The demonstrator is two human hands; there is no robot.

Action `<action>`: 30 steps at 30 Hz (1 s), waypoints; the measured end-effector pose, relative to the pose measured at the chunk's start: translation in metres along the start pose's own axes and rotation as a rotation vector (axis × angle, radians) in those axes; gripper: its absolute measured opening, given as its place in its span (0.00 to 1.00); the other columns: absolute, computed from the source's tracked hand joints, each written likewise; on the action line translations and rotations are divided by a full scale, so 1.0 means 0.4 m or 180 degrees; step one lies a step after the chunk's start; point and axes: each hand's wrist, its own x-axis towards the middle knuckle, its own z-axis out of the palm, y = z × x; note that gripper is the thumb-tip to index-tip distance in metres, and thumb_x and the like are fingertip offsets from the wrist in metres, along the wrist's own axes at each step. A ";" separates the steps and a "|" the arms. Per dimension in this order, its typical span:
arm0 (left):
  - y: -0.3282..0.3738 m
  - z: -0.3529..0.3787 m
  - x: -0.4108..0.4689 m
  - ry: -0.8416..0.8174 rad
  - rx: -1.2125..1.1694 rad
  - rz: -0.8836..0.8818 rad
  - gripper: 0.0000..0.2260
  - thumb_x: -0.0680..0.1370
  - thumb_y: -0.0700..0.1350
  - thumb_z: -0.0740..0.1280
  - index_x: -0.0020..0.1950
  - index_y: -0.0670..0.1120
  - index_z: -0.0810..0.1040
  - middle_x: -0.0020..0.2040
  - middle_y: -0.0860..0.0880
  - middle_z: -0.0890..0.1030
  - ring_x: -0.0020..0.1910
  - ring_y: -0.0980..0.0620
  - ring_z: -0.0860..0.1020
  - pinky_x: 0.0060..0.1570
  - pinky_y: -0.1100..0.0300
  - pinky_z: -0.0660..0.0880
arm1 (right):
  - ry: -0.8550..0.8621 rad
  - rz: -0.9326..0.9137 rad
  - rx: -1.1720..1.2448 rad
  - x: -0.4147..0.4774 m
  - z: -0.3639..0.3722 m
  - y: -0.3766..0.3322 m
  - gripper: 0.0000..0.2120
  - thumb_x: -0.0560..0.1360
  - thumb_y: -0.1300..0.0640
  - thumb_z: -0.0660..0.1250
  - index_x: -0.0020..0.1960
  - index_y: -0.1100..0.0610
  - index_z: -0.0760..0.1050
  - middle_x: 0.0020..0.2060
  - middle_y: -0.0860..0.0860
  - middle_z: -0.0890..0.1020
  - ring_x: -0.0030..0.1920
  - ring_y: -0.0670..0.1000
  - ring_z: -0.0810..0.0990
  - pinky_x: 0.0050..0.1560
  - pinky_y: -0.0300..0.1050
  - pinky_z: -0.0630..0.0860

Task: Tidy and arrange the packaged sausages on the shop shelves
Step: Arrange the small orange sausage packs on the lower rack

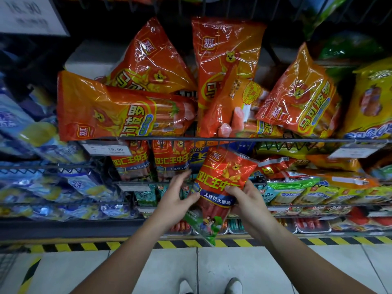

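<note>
A red sausage pack with a blue band [220,179] is held upright in front of the second shelf. My right hand [244,198] grips its right edge, fingers curled over the front. My left hand [180,194] touches its left edge with spread fingers, thumb near the blue band. Behind it, two matching red packs [169,162] stand on the second shelf. On the top wire shelf [233,139], several big orange sausage bags [118,109] lie jumbled at different angles.
Blue packs [53,187] fill the left shelves, yellow and green packs [318,192] the right. A price tag reading 19.90 [110,149] hangs on the top rail. Yellow-black hazard tape [84,246] edges the shelf base; my shoes [233,285] stand on pale floor tiles.
</note>
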 end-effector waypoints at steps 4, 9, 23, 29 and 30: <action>-0.032 -0.017 0.021 -0.0584 -0.0306 -0.0603 0.26 0.71 0.47 0.76 0.66 0.59 0.70 0.61 0.56 0.79 0.62 0.56 0.77 0.67 0.50 0.71 | -0.0110 0.0122 -0.0127 0.018 -0.015 -0.003 0.11 0.80 0.65 0.62 0.60 0.54 0.73 0.54 0.53 0.83 0.58 0.56 0.80 0.59 0.58 0.77; -0.045 -0.002 0.016 -0.0758 -0.0051 -0.0624 0.21 0.73 0.39 0.76 0.61 0.55 0.75 0.56 0.56 0.83 0.53 0.61 0.81 0.60 0.58 0.76 | -0.0254 0.0120 -0.0480 0.038 -0.015 0.012 0.14 0.79 0.67 0.60 0.60 0.54 0.75 0.54 0.52 0.84 0.56 0.53 0.82 0.52 0.51 0.78; -0.009 0.002 0.057 0.0304 -0.0472 -0.0600 0.23 0.70 0.41 0.78 0.60 0.55 0.73 0.55 0.55 0.80 0.55 0.51 0.80 0.58 0.50 0.77 | -0.0262 -0.0472 -0.0690 0.144 0.049 -0.031 0.20 0.79 0.61 0.67 0.70 0.55 0.71 0.59 0.48 0.82 0.57 0.44 0.82 0.61 0.45 0.78; -0.008 0.007 0.099 0.0614 -0.0288 -0.0472 0.23 0.69 0.45 0.79 0.60 0.54 0.74 0.56 0.52 0.82 0.56 0.49 0.80 0.60 0.45 0.77 | -0.0467 -0.0700 -0.1670 0.152 0.040 -0.018 0.35 0.77 0.57 0.68 0.77 0.40 0.57 0.68 0.39 0.74 0.68 0.42 0.72 0.70 0.47 0.68; -0.006 0.008 0.104 0.0648 -0.0270 -0.0445 0.23 0.69 0.45 0.79 0.60 0.54 0.75 0.56 0.52 0.82 0.55 0.49 0.80 0.59 0.46 0.77 | -0.0465 -0.0709 -0.1727 0.155 0.039 -0.018 0.34 0.77 0.57 0.68 0.77 0.41 0.58 0.67 0.38 0.74 0.67 0.42 0.72 0.70 0.48 0.68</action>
